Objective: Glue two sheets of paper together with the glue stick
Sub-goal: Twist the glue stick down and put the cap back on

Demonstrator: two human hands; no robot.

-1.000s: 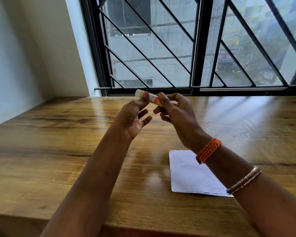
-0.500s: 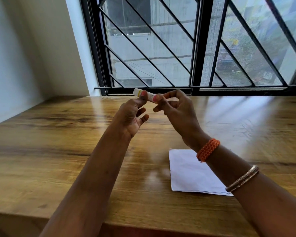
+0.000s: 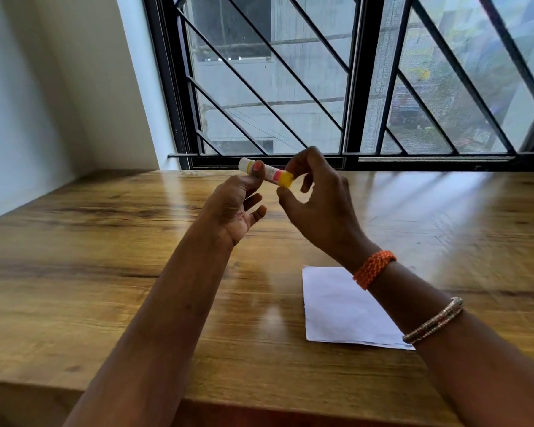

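Both hands were raised over the table (image 3: pixel 74 272), sharing the glue stick (image 3: pixel 267 173), which lay roughly level in the air, well above the paper (image 3: pixel 339 306). Left hand (image 3: pixel 233 208) pinched the stick near its white end (thumb on top, other fingers loosely spread below). Right hand (image 3: pixel 318 195) held the yellow end between fingertips and thumb. Paper lay flat on the table under the right forearm; one sheet or two, couldn't tell. Window (image 3: pixel 352 81) behind.

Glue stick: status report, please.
Left hand pinches glue stick; right hand at its yellow end. Paper flat on table, untouched. Nothing blocking.
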